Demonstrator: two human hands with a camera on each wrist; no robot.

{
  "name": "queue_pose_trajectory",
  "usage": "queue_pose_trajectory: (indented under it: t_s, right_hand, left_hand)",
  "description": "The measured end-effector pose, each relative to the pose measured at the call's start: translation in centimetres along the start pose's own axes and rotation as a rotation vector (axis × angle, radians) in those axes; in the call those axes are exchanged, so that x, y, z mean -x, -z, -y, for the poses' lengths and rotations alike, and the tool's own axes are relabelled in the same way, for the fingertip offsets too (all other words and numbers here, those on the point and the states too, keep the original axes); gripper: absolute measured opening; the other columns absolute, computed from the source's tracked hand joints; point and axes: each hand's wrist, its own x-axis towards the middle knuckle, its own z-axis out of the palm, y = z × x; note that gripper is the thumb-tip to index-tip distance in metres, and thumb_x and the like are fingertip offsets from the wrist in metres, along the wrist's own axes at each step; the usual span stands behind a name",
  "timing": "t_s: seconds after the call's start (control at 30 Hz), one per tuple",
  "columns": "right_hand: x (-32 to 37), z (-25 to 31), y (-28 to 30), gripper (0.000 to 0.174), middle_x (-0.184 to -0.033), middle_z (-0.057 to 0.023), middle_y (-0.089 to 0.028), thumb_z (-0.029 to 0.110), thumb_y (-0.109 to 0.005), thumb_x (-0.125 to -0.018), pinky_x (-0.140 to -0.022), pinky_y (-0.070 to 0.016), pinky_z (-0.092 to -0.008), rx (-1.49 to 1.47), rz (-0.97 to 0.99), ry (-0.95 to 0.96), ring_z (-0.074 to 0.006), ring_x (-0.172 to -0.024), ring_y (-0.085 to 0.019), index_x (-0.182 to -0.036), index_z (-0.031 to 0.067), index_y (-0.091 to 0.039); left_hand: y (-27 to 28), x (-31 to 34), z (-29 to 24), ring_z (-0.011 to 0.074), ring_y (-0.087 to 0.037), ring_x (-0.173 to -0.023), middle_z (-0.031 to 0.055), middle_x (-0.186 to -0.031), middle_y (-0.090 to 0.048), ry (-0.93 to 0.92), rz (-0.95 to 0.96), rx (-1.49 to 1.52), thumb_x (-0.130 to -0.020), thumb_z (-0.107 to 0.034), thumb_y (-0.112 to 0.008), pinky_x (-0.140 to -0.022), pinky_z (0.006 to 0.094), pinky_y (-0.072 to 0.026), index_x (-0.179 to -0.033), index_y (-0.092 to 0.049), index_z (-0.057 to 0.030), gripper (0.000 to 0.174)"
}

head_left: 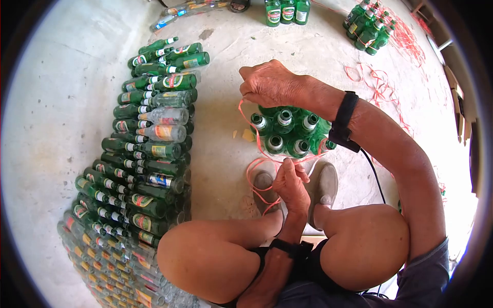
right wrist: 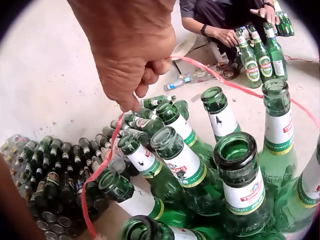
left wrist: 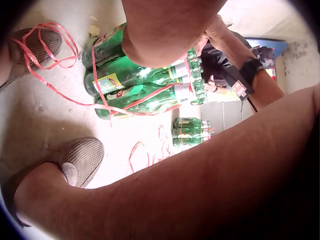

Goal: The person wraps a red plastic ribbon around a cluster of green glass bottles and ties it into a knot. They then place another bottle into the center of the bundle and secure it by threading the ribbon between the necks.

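A group of green beer bottles stands upright and close together before my feet, with pink-red plastic twine running around it. My right hand is raised over the bottles' far side, fingers curled, gripping the twine. In the right wrist view the twine drops from those fingertips, and another length runs off to the right. Low at the bottles' near side, my left hand pinches the twine between thumb and fingers. Loose loops of it hang beside that hand, over my left shoe. Its fingertips are hidden in the left wrist view.
Many bottles lie stacked along the wall at left. Another tied bottle bundle stands at the far right, near tangled twine. Across the floor a second person's hand touches several standing bottles.
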Motion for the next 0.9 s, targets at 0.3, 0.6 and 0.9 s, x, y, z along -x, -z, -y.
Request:
queue_pose_trajectory:
  t_s: [0.3, 0.6, 0.9]
  right_hand:
    - [-1.8, -2.8, -1.6, 0.023, -0.092, -0.01, -0.078, 0.031, -0.075, -0.086, -0.084, -0.0584, -0.0427, -0.154, 0.267, -0.391, -0.0274, -0.095, -0.075, -0.094, 0.011, -0.082]
    - [-1.1, -5.5, -1.3, 0.029, -0.106, -0.0103, -0.077, 0.036, -0.072, -0.085, -0.089, -0.0579, -0.0499, -0.298, 0.3, -0.448, -0.0323, -0.106, -0.072, -0.096, 0.0114, -0.083]
    - [1.7, -8.4, -1.9, 0.031, -0.079, -0.0119, -0.074, 0.035, -0.076, -0.082, -0.075, -0.0555, -0.0436, -0.398, 0.273, -0.444, -0.0263, -0.081, -0.069, -0.087, 0.0056, -0.08]
  left_hand:
    - [0.4, -1.2, -0.1, 0.0106, -0.047, -0.056, 0.0015, -0.073, -0.059, 0.046, -0.015, 0.037, -0.108, -0.033, -0.065, -0.053, 0.0272, -0.0382, -0.087, -0.066, -0.0052, 0.035]
    - [0.5, -1.7, 0.2, 0.0106, -0.046, -0.054, 0.0013, -0.072, -0.059, 0.061, -0.023, 0.032, -0.108, -0.032, -0.065, -0.052, 0.0266, -0.0376, -0.087, -0.066, -0.0048, 0.035]
    - [0.0, -1.8, -0.9, 0.0101, -0.047, -0.055, 0.0004, -0.072, -0.057, 0.1, -0.025, -0.048, -0.108, -0.033, -0.065, -0.052, 0.0268, -0.0386, -0.088, -0.065, -0.0044, 0.035]
